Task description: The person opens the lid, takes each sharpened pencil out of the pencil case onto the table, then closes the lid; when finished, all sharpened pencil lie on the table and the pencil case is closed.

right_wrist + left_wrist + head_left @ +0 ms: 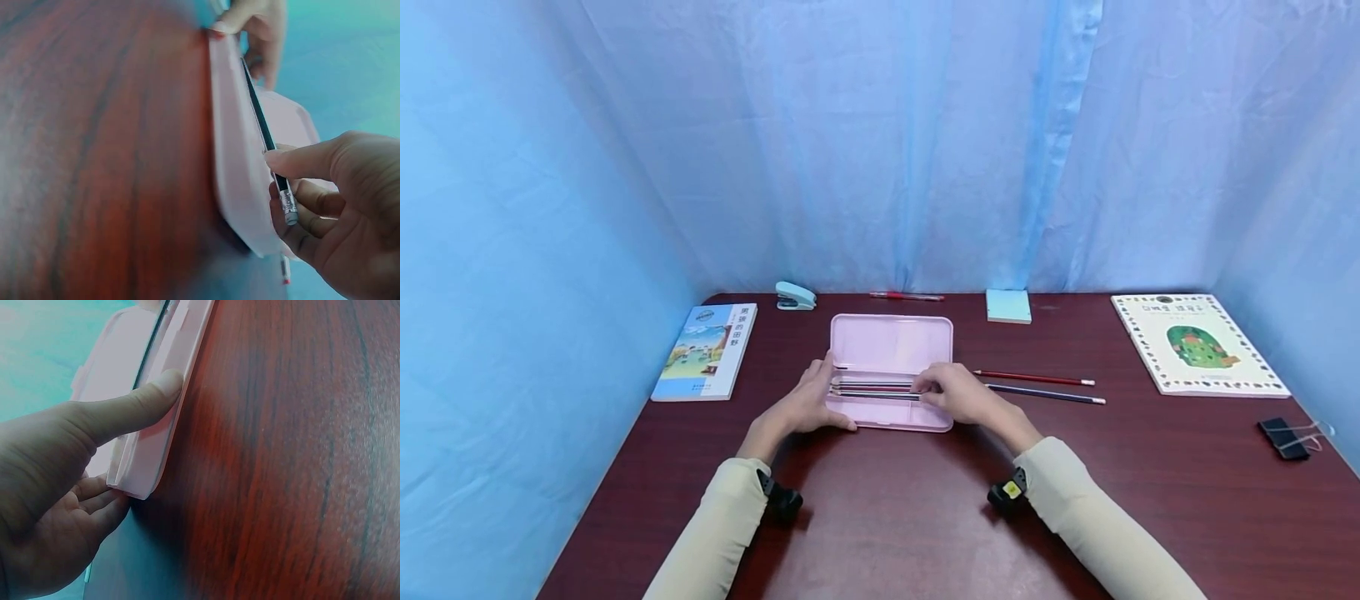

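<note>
A pink pencil case (891, 343) lies with its lid folded back, several pencils (868, 387) lengthwise in its tray. At its left end my left hand (808, 402) holds the case, thumb over the front wall and fingers around the left side. My right hand (958, 393) is over the right part of the tray. In the right wrist view, its thumb and fingers pinch a dark pencil (261, 119) near the silver, eraser-tipped end. Just right of the case, a red pencil (1033, 377) and a dark blue pencil (1051, 394) lie on the table.
Along the back stand a light blue stapler (795, 296), a red pen (910, 296) and a pale blue notepad (1008, 307). A book (703, 350) lies left, a picture book (1198, 346) right, with a black binder clip (1283, 438) nearer. Blue curtains (880, 142) surround the table.
</note>
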Motion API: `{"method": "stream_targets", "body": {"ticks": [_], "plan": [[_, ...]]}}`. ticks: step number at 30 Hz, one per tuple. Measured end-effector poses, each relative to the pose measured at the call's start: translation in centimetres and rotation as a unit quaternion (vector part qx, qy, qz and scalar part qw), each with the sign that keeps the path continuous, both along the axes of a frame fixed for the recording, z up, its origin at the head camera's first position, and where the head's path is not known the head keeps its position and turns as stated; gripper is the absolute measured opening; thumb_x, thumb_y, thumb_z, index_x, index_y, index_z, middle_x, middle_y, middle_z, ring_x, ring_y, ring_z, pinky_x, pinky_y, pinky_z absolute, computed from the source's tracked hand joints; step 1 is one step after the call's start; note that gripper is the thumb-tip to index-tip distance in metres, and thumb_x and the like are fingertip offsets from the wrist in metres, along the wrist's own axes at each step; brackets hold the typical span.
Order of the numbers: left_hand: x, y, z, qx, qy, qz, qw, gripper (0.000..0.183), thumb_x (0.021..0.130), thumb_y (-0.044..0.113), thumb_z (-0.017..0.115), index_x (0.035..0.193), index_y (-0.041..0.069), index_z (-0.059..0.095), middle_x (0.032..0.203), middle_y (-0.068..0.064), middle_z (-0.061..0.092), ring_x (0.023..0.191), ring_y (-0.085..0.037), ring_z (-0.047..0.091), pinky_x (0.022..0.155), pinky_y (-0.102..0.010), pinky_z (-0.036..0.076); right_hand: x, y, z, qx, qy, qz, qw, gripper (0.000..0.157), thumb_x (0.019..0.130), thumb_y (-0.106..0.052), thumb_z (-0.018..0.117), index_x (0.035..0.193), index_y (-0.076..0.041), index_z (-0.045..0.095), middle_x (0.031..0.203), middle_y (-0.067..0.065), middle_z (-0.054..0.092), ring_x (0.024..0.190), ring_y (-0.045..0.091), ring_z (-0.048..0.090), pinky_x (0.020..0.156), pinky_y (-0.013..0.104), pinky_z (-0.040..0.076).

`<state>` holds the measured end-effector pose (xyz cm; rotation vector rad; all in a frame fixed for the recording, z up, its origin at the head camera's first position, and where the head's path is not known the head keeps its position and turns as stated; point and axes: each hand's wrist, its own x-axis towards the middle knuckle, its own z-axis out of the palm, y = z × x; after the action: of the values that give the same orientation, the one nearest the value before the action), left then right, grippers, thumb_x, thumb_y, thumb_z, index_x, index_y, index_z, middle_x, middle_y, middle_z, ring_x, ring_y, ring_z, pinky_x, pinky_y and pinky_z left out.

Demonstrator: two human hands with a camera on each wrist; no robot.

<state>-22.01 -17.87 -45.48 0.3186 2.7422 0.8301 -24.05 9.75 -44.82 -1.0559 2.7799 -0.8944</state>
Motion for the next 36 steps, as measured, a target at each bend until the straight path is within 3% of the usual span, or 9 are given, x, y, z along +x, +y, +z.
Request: {"method": "stream_targets", "body": {"ticks": [5,10,22,29,36], "plan": [[0.0,0.0,-0.1,-0.002,0.002,0.001,1.0000,0.128,0.061,0.047,0.082,0.149,0.011,-0.004,0.148,-0.014,0.016,0.133,-0.025,0.019,0.108,-0.043,0.022,0.3,2.7,0.8,-0.036,0.008,-0.021,0.999,0.012,0.081,-0.004,0.067,0.093,-0.007,0.071,0.082,-0.002,0.063,0.074,0.010,0.054,0.068,0.031,0.047],[0.0,0.0,-0.1,-0.005,0.001,0.002,1.0000,0.129,0.060,0.048,0.082,0.149,0.011,-0.004,0.148,-0.014,0.017,0.133,-0.025,0.020,0.108,-0.043,0.022,0.6,7.1,0.8,-0.041,0.026,-0.048,0.998,0.012,0.081,-0.005,0.068,0.092,-0.009,0.071,0.083,-0.003,0.063,0.073,0.009,0.052,0.067,0.033,0.046],[-0.1,0.0,-0.2,-0.006,0.001,-0.001,1.0000,0.129,0.060,0.047,0.082,0.149,0.011,-0.004,0.148,-0.014,0.016,0.133,-0.026,0.019,0.108,-0.043,0.022,3.8,17.5,-0.4,0.008,0.039,-0.145,0.989,0.012,0.082,-0.009,0.068,0.091,-0.015,0.071,0.082,-0.008,0.060,0.072,0.006,0.049,0.065,0.029,0.042],[0.0,0.0,-0.2,-0.007,0.002,-0.003,1.0000,0.129,0.060,0.048,0.082,0.148,0.010,-0.004,0.148,-0.014,0.017,0.133,-0.025,0.020,0.108,-0.042,0.022,5.1,20.0,-2.2,0.005,0.043,-0.194,0.980,0.013,0.082,-0.015,0.069,0.094,-0.020,0.072,0.093,-0.005,0.064,0.088,0.012,0.055,0.074,0.035,0.043],[0.1,-0.1,-0.1,-0.005,0.006,-0.003,1.0000,0.127,0.062,0.047,0.082,0.148,0.009,-0.003,0.146,-0.013,0.018,0.131,-0.025,0.021,0.107,-0.044,0.023,5.0,20.4,-3.0,-0.006,0.067,-0.198,0.978,0.014,0.080,-0.012,0.071,0.090,-0.021,0.073,0.090,-0.007,0.064,0.081,0.006,0.054,0.069,0.025,0.040]]}}
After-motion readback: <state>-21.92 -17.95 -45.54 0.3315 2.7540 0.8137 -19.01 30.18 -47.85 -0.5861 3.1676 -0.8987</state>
